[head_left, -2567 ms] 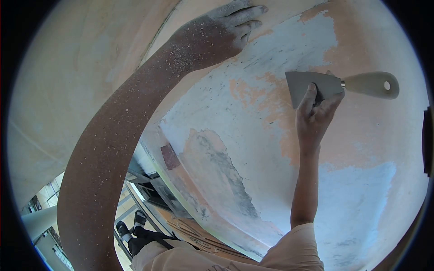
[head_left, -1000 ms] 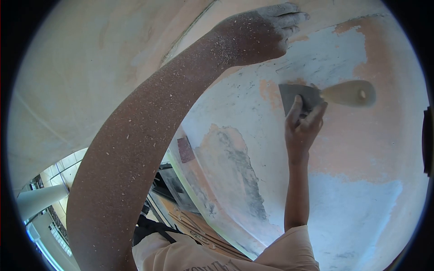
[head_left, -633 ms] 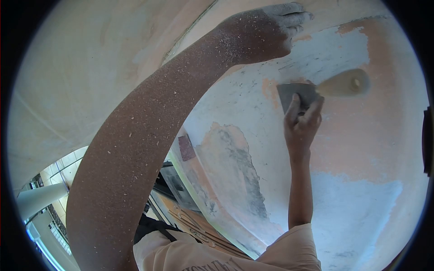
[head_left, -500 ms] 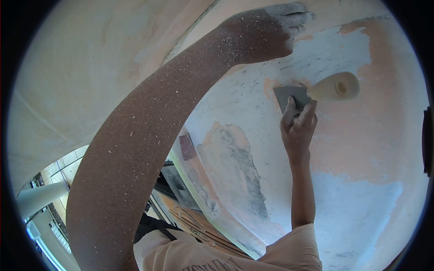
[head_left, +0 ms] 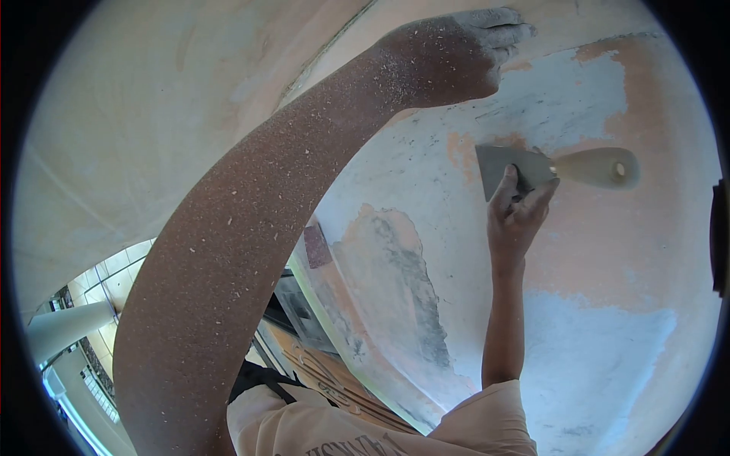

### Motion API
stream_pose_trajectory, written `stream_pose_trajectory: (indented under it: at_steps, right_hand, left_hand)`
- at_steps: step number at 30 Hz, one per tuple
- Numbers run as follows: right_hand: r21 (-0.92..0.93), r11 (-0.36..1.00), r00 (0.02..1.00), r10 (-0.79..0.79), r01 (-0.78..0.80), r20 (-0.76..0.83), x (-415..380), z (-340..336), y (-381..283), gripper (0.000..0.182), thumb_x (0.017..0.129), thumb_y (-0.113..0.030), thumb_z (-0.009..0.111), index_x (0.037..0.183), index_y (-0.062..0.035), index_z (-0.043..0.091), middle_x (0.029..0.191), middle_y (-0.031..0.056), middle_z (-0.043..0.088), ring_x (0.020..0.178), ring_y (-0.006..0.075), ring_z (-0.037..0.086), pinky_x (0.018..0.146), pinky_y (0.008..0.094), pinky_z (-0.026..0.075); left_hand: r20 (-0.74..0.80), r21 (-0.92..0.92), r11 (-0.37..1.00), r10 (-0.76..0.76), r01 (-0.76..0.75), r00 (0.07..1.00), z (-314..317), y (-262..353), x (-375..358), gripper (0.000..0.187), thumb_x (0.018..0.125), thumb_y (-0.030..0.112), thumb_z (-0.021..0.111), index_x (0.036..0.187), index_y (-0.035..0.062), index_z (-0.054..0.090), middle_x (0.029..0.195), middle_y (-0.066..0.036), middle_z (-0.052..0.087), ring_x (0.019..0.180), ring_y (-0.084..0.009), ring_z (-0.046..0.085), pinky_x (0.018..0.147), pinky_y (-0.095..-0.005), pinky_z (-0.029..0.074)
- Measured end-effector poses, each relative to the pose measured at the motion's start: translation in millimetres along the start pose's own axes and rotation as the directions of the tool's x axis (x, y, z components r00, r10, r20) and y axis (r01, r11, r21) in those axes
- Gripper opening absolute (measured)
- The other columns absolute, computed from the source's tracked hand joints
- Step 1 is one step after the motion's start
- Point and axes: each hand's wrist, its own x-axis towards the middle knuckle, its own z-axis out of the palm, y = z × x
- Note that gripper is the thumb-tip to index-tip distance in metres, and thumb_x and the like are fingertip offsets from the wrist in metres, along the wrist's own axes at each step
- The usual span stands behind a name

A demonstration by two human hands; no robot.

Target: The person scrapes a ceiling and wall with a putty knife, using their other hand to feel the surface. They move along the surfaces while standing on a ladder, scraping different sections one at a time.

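Observation:
My right hand [head_left: 519, 216] grips a putty knife [head_left: 593, 167] by its grey blade, thumb and fingers pinching the metal near the neck. Its pale handle points right, close to level. The blade's wide edge faces left, over a small salmon patch on the patchy plastered wall [head_left: 593, 254]. Dusted white and speckled with flakes, my left arm reaches across the upper left of the view. The left hand [head_left: 490, 42], also powdery, has its fingers stretched out along the upper wall, above the putty knife, and holds nothing.
A dark red rectangular piece [head_left: 317, 247] lies by the wall's lower left edge. Below it are a brown panel with dark curving lines [head_left: 334, 372] and grey and black items. A pale column [head_left: 68, 332] stands at far left. Peeled grey patches [head_left: 403, 266] mark the wall.
My right hand has moved the putty knife right and slightly down, and its handle has swung from tilted up to nearly level. My left hand has shifted only slightly right.

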Motion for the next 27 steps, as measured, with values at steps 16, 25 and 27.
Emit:
stream_pose_trajectory:
  at_steps: [16, 25, 27]
  right_hand:
    - [-0.060, 0.998, 0.997, -0.008, 0.012, 0.078, -9, -2, -2, 0.038, 0.085, 0.001, 0.053, 0.117, 0.0118, 0.035, 0.069, 0.0191, 0.058, 0.057, 0.0369, 0.061, 0.049, 0.0378, 0.048]
    - [0.005, 0.988, 0.988, -0.155, 0.154, 0.031, -8, 4, 7, 0.042, 0.085, 0.002, 0.055, 0.119, 0.0132, 0.033, 0.069, 0.0214, 0.056, 0.054, 0.0352, 0.060, 0.044, 0.0387, 0.045]
    - [-0.044, 0.996, 0.995, -0.072, 0.075, 0.067, -7, -3, -3, 0.043, 0.085, 0.001, 0.054, 0.120, 0.0131, 0.032, 0.066, 0.0211, 0.056, 0.054, 0.0361, 0.060, 0.044, 0.0390, 0.044]
  left_hand:
    - [-0.017, -0.016, 1.000, -0.022, 0.022, 1.000, 4, 1, 1, 0.019, 0.068, 0.015, 0.060, 0.080, 0.0023, 0.069, 0.111, -0.015, 0.061, 0.118, -0.0256, 0.046, 0.105, -0.0365, 0.034]
    - [0.009, -0.042, 0.999, 0.002, -0.002, 1.000, 1, -1, 0, 0.024, 0.067, 0.014, 0.056, 0.078, -0.0031, 0.069, 0.113, -0.020, 0.060, 0.115, -0.0280, 0.051, 0.106, -0.0377, 0.032]
    - [-0.008, -0.097, 0.995, -0.016, 0.015, 1.000, 2, -1, 1, 0.024, 0.067, 0.014, 0.056, 0.078, -0.0031, 0.069, 0.114, -0.020, 0.060, 0.116, -0.0283, 0.050, 0.107, -0.0377, 0.032]
